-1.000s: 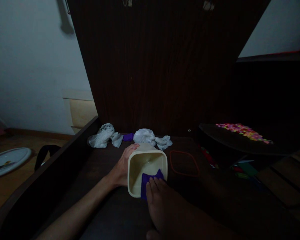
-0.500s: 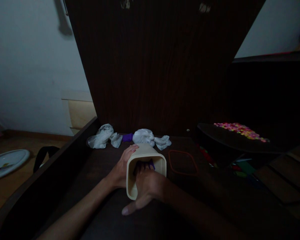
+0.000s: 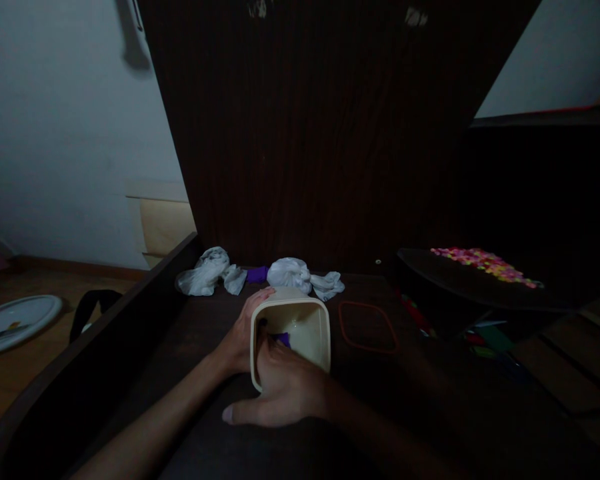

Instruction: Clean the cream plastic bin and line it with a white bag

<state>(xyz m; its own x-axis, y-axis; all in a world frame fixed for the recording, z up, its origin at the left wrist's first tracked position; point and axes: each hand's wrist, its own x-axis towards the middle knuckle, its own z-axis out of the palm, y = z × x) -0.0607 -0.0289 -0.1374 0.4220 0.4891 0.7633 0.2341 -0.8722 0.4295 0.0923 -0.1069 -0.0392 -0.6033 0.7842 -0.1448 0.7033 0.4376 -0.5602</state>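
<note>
A cream-coloured plastic bin point(image 3: 311, 333) lies tipped on the dark wooden surface, its wide mouth facing me. My left hand point(image 3: 240, 340) is wrapped round its left side and grips it from outside. Inside the mouth reaches my right hand point(image 3: 287, 383), along the left inner wall, with its thumb stretched out beyond the rim; the fingertips are hidden in the bin. Beside those fingers a purple piece point(image 3: 283, 339), perhaps thin plastic, shows within. An orange-brown rounded-square ring point(image 3: 367, 327) rests to the right of the bin.
Behind the bin lie a crumpled clear-white plastic bag point(image 3: 207, 272), a purple bundle point(image 3: 257, 274) and a white bag point(image 3: 289, 274). A dark panel point(image 3: 320, 147) rises behind them. A raised edge point(image 3: 130, 307) bounds the left. Pink and yellow beads point(image 3: 487, 265) lie on a shelf at right.
My right hand has shifted left inside the bin, and its fingers have gone from the purple piece in the middle toward the left wall. The bin's mouth has turned slightly; more of its inside shows.
</note>
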